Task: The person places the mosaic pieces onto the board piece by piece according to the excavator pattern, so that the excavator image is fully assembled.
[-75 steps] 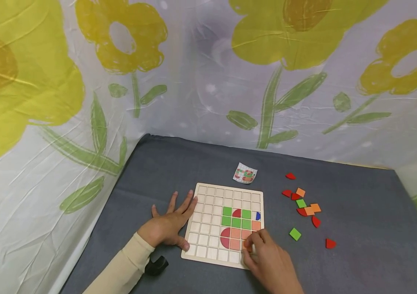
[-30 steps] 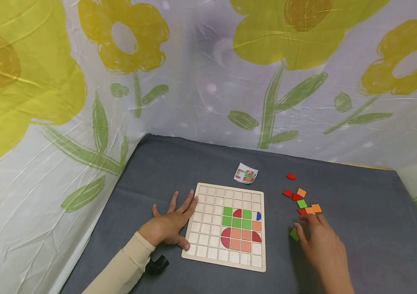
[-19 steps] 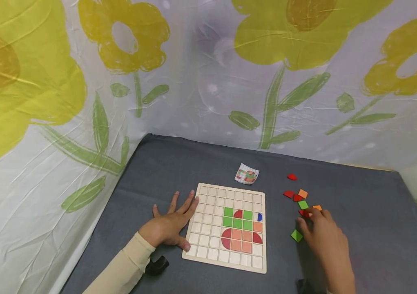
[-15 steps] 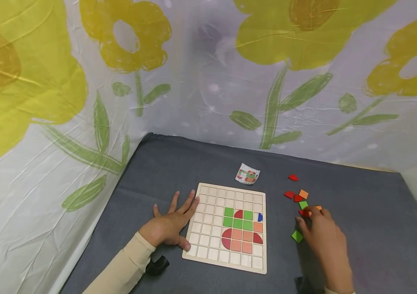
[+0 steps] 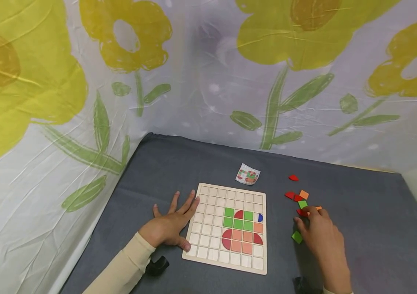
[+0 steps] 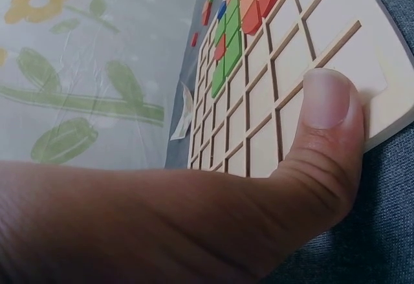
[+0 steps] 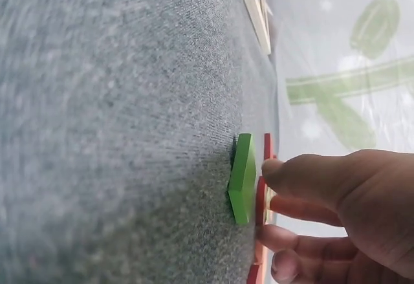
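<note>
A pale wooden grid board (image 5: 203, 228) lies on the dark cloth, with green, salmon, red and blue tiles in its right half. My left hand (image 5: 168, 228) rests fingers spread along the board's left edge; its thumb (image 6: 326, 103) lies on the near-left corner. My right hand (image 5: 322, 234) is over the loose pile right of the board, fingers loosely bent. Its fingertips touch a red quarter-round tile (image 5: 302, 212) beside partly hidden orange tiles (image 5: 318, 208). Just nearer lies a green square tile (image 7: 242, 180), apart from the fingers.
Behind the board lies a small printed pattern card (image 5: 248, 174). More loose tiles lie beyond my right hand: a red one (image 5: 293, 178), an orange square (image 5: 304, 194) and a green square (image 5: 302, 204). A flowered cloth wall (image 5: 193, 102) stands behind the table.
My right hand has left the board, where a red quarter-round now sits at the right, and moved to the loose tiles. Lately the red tile under its fingers slid slightly left. The left hand stays put.
</note>
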The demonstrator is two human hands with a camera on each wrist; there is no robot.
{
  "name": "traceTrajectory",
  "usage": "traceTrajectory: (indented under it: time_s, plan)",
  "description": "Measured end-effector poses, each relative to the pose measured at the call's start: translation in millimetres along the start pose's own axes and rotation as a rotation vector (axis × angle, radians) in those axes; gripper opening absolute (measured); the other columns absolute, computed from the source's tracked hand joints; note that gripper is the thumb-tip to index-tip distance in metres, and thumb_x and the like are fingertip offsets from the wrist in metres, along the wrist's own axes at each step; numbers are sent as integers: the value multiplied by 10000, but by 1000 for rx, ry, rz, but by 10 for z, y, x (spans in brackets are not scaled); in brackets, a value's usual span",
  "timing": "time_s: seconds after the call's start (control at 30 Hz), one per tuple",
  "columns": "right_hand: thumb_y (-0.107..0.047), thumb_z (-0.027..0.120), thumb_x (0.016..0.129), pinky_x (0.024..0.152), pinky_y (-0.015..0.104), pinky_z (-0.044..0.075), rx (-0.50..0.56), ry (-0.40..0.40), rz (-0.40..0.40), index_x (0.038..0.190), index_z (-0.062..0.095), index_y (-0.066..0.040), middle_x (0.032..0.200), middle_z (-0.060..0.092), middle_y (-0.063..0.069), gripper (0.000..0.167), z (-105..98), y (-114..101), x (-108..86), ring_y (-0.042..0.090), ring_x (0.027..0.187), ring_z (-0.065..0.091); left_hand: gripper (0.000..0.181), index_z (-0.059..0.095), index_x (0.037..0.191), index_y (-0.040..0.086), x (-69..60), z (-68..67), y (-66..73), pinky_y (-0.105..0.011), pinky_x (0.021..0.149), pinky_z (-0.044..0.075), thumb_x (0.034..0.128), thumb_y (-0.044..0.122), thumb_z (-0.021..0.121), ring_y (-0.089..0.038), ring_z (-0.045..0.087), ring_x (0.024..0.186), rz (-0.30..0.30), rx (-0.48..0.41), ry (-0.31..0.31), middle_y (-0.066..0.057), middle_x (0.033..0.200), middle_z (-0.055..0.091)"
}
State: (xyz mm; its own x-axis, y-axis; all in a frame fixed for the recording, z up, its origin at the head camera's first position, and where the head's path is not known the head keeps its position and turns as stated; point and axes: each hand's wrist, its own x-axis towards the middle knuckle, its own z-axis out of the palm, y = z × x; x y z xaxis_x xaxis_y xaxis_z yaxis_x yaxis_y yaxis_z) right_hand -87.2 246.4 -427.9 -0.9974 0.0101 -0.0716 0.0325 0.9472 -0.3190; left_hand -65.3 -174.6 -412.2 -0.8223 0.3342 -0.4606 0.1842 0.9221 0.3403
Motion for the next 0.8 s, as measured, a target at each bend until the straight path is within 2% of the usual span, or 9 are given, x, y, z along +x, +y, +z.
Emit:
traceTrajectory:
  time_s: [0.17, 0.27, 0.37, 0.5, 0.8]
  plan:
    - [-313, 742, 1000, 587, 570, 530, 2, 17, -9, 1262, 661, -11, 1261, 588, 309, 408, 33, -13, 14, 451, 852, 679, 1400, 44, 1726, 215, -4, 2, 3, -944, 1024, 47, 686, 468, 946, -434, -143, 1612, -1, -3, 6, -9, 1787, -107]
    - [-313, 746, 1000, 548, 526, 517, -3, 4, -13, 1237, 672, -43, 1265, 578, 314, 367, 44, -33, 30, 417, 798, 671, 1397, 47, 1726, 211, 2, 12, -7, -946, 1022, 44, 687, 464, 946, -436, -140, 1612, 2, -6, 5, -11, 1787, -103]
    - [-307, 765, 988, 540, 502, 508, -5, -24, -8, 1231, 674, -69, 1243, 571, 315, 352, 44, -70, 40, 372, 764, 653, 1394, 40, 1726, 220, 8, 22, -13, -943, 1026, 43, 694, 465, 944, -430, -146, 1612, 0, -5, -1, -5, 1786, -109]
    - [-301, 793, 963, 587, 528, 522, -15, -49, 7, 1219, 675, -72, 1196, 578, 289, 363, 51, -138, 41, 343, 776, 638, 1391, 36, 1726, 231, 6, 27, -10, -939, 1032, 46, 699, 468, 943, -424, -156, 1612, -3, -1, -6, 3, 1785, -116]
    - [-220, 812, 920, 572, 505, 517, 2, -28, -42, 1173, 703, -64, 1088, 606, 241, 317, 93, -273, 27, 293, 740, 593, 1386, 41, 1726, 227, 13, 21, -16, -940, 1032, 53, 699, 471, 939, -429, -142, 1614, -1, 1, -1, -1, 1786, -108]
